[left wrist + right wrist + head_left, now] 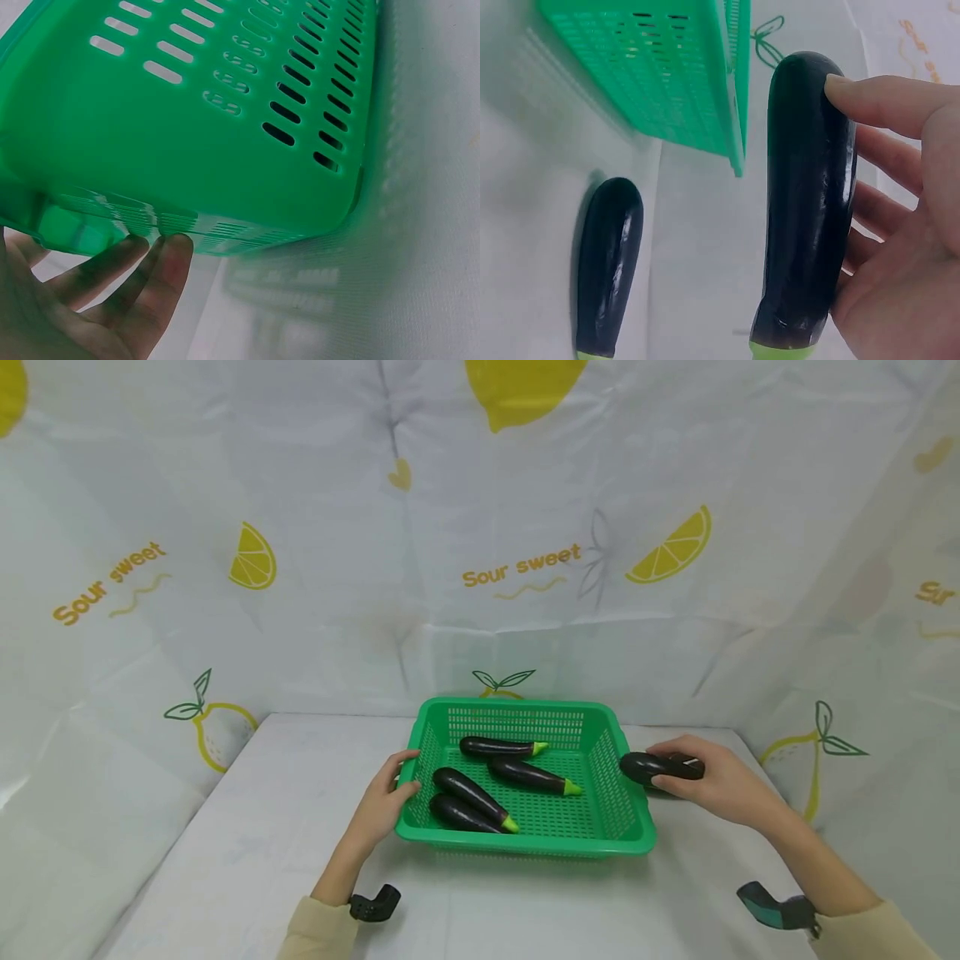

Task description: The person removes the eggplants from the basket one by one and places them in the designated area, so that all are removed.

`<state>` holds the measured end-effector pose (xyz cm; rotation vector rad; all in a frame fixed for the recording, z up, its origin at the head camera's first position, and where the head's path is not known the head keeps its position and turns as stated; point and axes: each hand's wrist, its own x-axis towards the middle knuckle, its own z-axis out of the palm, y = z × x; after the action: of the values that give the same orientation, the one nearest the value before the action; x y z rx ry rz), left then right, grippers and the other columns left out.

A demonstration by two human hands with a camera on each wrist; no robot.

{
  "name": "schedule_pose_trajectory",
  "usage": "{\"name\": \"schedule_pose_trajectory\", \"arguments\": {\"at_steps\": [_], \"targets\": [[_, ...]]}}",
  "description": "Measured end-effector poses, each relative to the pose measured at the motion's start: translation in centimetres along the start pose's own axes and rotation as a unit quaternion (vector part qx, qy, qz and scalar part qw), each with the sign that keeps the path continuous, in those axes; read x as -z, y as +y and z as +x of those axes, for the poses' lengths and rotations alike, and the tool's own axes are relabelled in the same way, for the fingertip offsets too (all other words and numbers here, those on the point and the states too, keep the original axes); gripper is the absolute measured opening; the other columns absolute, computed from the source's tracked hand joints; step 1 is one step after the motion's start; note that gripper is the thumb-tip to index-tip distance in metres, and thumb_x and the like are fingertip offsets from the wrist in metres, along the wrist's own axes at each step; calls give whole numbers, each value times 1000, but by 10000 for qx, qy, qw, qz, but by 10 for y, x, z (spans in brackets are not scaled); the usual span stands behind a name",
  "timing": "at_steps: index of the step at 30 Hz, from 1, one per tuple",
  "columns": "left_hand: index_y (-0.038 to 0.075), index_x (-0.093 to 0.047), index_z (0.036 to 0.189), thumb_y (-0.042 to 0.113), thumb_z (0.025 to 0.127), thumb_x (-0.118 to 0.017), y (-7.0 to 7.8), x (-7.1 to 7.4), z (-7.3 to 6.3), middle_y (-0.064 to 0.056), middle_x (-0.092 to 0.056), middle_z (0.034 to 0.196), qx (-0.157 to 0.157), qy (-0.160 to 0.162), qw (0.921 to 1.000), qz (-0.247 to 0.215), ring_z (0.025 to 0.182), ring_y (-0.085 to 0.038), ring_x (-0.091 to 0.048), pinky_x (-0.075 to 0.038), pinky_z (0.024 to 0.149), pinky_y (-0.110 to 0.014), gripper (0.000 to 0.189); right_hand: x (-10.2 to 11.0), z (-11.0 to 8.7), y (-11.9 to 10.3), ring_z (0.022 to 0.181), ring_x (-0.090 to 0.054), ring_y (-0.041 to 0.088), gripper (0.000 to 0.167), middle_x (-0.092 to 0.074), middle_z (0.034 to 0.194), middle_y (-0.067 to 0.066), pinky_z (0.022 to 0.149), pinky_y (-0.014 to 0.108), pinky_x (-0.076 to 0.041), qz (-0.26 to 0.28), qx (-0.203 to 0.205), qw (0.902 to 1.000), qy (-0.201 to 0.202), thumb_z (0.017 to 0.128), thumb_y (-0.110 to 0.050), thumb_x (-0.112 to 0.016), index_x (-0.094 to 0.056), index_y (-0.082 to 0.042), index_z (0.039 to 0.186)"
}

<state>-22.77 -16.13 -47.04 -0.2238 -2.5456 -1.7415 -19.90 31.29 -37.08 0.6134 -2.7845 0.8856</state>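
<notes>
Loading step, apparently: right hand (712, 774) held an eggplant (640, 767) at right of centre, by the green basket (525, 843).
Left hand (380, 802) gripped its left rim; next move likely called for clearing the right rim.

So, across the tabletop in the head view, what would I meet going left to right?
Left hand → green, rectangular, perforated plastic basket → dark, glossy, elongated eggplant → right hand, its fingers gripping that eggplant.
</notes>
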Motion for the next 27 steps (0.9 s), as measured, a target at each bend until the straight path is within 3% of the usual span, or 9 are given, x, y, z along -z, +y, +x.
{"name": "schedule_pose_trajectory", "arguments": {"at_steps": [9, 17, 27], "targets": [[16, -49, 149, 17, 100, -59, 3, 1, -1, -25, -42, 154, -47, -21, 9999, -116, 133, -46, -51, -46, 99, -61, 50, 3, -6, 19, 101, -61, 17, 37, -69, 118, 10, 80, 31, -51, -258, -277, 9991, 164, 92, -25, -77, -70, -8, 123], [17, -49, 149, 17, 100, -58, 0, 0, 0, -25, -41, 155, -14, 1, 10000, -64, 133, -46, -51, -47, 98, -61, 50, 0, -9, 32, 107, -61, 35, 41, -66, 122, 19, 79, 35, -51, -224, -584, 9980, 77, 93, -24, -76, -67, -1, 125], [13, -47, 150, 14, 100, -58, -1, -2, 0, -27, -40, 155, -32, 75, 10000, -35, 133, -48, -50, -46, 99, -63, 51, -19, -12, 59, 105, -62, 33, 37, -69, 117, 15, 80, 37, -51, -203, -628, 9978, 73, 90, -22, -79, -70, -3, 120]]}}
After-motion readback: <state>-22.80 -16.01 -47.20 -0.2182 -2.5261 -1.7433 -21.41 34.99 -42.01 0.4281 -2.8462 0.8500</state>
